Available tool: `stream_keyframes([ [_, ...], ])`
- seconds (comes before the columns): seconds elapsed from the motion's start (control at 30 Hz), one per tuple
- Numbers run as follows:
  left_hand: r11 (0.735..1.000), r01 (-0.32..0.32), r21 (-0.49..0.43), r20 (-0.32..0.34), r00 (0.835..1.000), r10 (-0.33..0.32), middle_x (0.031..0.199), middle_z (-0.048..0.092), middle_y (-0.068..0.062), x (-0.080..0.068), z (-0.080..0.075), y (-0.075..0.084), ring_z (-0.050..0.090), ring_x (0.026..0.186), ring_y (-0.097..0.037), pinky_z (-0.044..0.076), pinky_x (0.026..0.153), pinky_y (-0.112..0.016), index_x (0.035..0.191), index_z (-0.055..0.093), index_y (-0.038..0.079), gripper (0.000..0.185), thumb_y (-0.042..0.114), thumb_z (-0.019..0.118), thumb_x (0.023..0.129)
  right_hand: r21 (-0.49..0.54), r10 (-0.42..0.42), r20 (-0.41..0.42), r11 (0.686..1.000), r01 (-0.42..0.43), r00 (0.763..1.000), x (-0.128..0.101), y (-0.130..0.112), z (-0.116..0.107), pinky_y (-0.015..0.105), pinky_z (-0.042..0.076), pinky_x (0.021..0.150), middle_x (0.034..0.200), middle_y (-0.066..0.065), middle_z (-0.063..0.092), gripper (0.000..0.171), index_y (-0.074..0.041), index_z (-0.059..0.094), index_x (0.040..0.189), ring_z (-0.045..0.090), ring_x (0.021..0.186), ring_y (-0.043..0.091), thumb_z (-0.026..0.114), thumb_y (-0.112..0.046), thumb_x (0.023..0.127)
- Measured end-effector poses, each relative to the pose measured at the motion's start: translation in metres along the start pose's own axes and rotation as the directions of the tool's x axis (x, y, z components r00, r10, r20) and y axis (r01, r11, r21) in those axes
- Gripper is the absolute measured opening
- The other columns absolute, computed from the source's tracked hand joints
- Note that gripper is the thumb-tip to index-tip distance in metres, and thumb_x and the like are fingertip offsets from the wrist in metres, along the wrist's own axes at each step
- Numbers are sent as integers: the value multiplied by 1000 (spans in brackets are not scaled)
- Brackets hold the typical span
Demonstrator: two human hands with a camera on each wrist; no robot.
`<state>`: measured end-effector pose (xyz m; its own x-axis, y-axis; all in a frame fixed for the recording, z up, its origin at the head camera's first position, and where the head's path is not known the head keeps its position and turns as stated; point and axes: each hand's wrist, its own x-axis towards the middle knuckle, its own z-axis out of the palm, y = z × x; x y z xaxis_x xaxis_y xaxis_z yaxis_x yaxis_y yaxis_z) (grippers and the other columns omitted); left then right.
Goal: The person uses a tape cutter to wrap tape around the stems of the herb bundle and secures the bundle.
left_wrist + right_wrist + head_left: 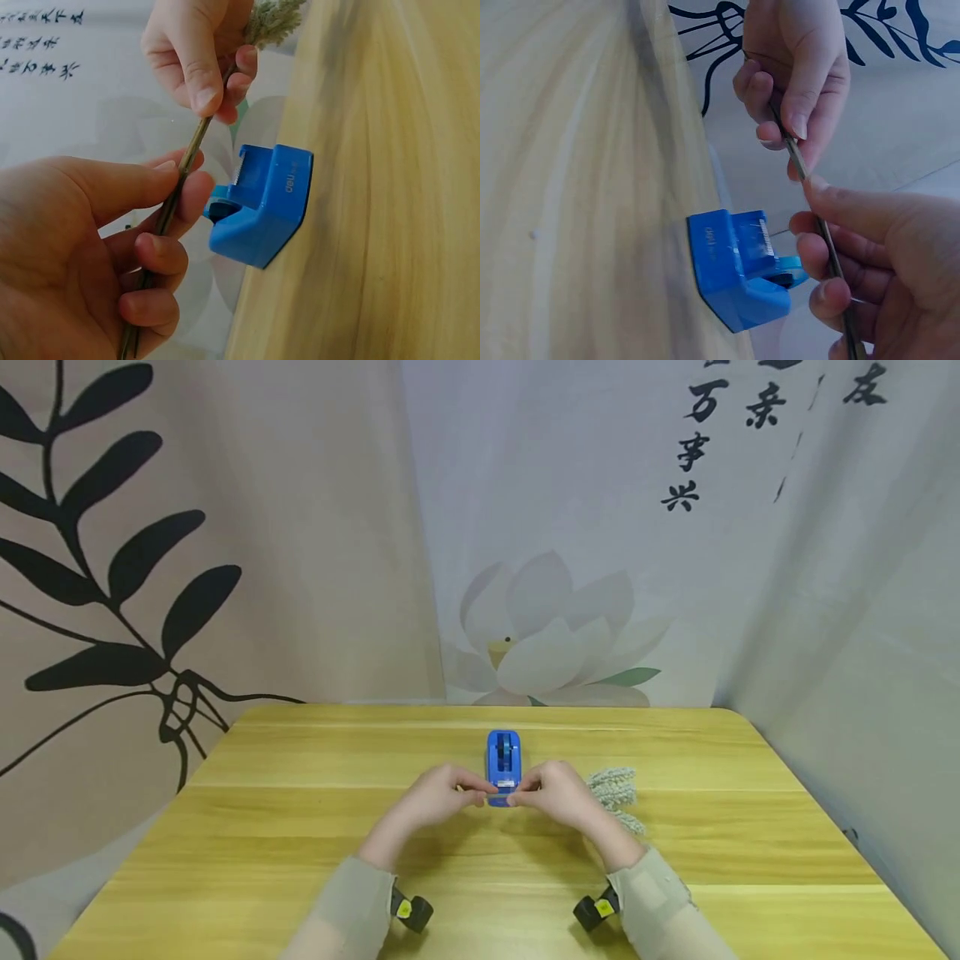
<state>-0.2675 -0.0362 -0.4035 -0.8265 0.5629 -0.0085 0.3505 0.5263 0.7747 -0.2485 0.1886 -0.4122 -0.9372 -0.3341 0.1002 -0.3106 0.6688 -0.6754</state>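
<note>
Appears a staged recording corner rather than a lived-in room. Wooden table pushed against hung fabric backdrops: beige with black leaf print on the left, pale grey with a lotus flower and black calligraphy behind and right. Creased cloth in place of walls.

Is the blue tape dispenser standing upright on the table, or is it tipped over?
Upright. The blue tape dispenser sits flat on its base on the table, with its serrated cutter facing up.

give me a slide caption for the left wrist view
Both hands, left hand and right hand, pinch thin stems beside a blue tape dispenser.
</note>
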Motion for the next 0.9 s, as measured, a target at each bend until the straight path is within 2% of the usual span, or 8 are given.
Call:
stream_keyframes([
  [0.33,999,-26,-19,-19,999,25,98,70,-3,1,-3,-1,53,77,-18,40,59,-30,102,77,15,18,11,61,95,31,9,43,999,-10,999,0,-4,-10,30,52,65,83,-2,71,9,-6,76,90,61,73,10,71,-12,88],
  [0.43,999,-29,-21,-20,999,29,97,70,-3,2,-2,-1,53,77,-18,40,59,-30,103,77,15,18,10,61,95,25,12,32,1000,-13,999,-1,-4,-10,29,52,64,86,0,71,11,-5,76,95,62,74,10,71,-12,88],
  [0.53,999,-42,-21,-23,999,42,96,71,-3,2,-2,-2,54,76,-17,41,59,-29,103,76,14,18,11,61,95,31,9,-2,999,-9,1000,-2,-4,-11,28,51,61,80,-1,68,12,-3,72,96,60,70,11,72,-10,86],
  [0.63,998,-55,-16,-28,998,55,97,71,-5,3,-2,-3,54,77,-16,43,60,-28,104,76,14,18,11,61,95,20,-26,-37,999,27,999,-2,-5,-11,28,47,56,72,-3,61,15,-5,61,91,55,64,12,74,-7,83],
  [0.73,998,-63,-20,-40,997,62,100,71,-7,2,-3,-4,55,77,-15,44,62,-29,103,77,13,18,10,61,94,-5,-76,-44,997,76,996,-2,-6,-12,27,46,56,72,-5,58,22,-9,53,88,54,64,12,75,-7,84],
  [0.9,997,-73,-27,-45,996,71,100,70,-9,1,-6,-5,52,77,-17,41,61,-30,102,77,11,17,10,61,95,1,-138,-2,990,138,990,-3,-7,-12,27,45,55,74,-2,63,9,-12,63,91,56,64,13,70,-7,88],
])
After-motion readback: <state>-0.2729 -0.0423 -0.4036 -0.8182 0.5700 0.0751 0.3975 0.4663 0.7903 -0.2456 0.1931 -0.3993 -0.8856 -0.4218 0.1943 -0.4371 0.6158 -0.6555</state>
